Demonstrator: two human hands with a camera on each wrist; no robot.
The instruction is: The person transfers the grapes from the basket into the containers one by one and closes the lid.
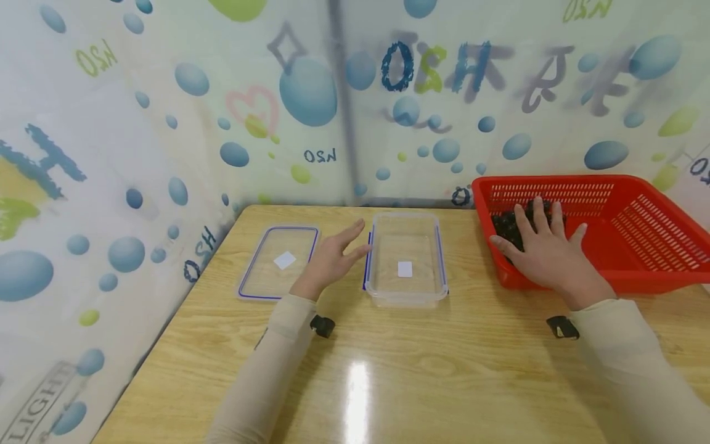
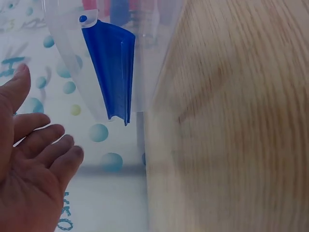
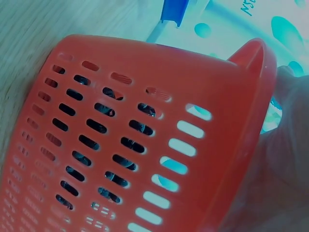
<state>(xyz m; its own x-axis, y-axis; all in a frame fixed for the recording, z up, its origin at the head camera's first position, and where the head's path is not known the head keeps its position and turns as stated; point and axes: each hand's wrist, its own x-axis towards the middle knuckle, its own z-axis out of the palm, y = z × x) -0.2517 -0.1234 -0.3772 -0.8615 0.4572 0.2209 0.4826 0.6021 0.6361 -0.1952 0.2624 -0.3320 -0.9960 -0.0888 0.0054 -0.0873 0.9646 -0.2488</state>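
My left hand (image 1: 333, 256), fingers extended and holding nothing, hovers between a clear blue-edged lid (image 1: 266, 279) and a clear plastic box (image 1: 386, 262). In the left wrist view, a blue side latch (image 2: 113, 67) on the box hangs down beside that hand. Over the red basket (image 1: 638, 282), my right hand (image 1: 546, 253) spreads its fingers above dark, glossy, lumpy things (image 1: 505, 228) piled at the basket's left end. Whether it touches them I cannot tell. Their kind is unclear. Through the basket's slots, the right wrist view shows more of the dark things (image 3: 96, 126).
One white square (image 1: 405, 269) shows at the box and another white square (image 1: 285, 260) at the lid. Everything stands on a wood-grain table (image 1: 444, 370). Behind it hangs a patterned sheet (image 1: 377, 142), close to the far edge.
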